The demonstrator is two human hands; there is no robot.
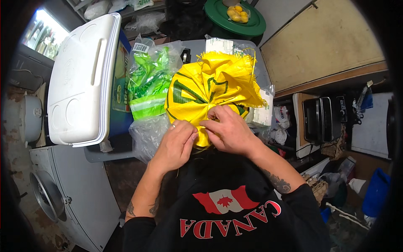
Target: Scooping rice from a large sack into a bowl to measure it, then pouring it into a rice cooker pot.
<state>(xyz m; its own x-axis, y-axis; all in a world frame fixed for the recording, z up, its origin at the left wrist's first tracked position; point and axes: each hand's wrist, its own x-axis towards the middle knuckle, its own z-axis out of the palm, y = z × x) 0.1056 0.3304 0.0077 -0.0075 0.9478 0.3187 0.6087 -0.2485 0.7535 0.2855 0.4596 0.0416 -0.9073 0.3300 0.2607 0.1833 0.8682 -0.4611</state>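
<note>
A yellow woven plastic sack [189, 85] with green print stands on the grey table before me, its cloth gathered into folds and its frayed mouth spread to the back right. My left hand [179, 141] pinches the sack's near side with thumb and fingers. Just right of it, my right hand [225, 127] has its fingertips on the gathered folds near the sack's middle. The hands are a little apart. Whether a tie or string lies between the fingers cannot be told.
Left of the sack lie green plastic packs in clear wrap [149, 78] and a large cooler with a white lid [82, 78]. White packs [264, 108] sit to the right. Behind, a round green lid [217, 15] bears a bag of yellow fruit [238, 14].
</note>
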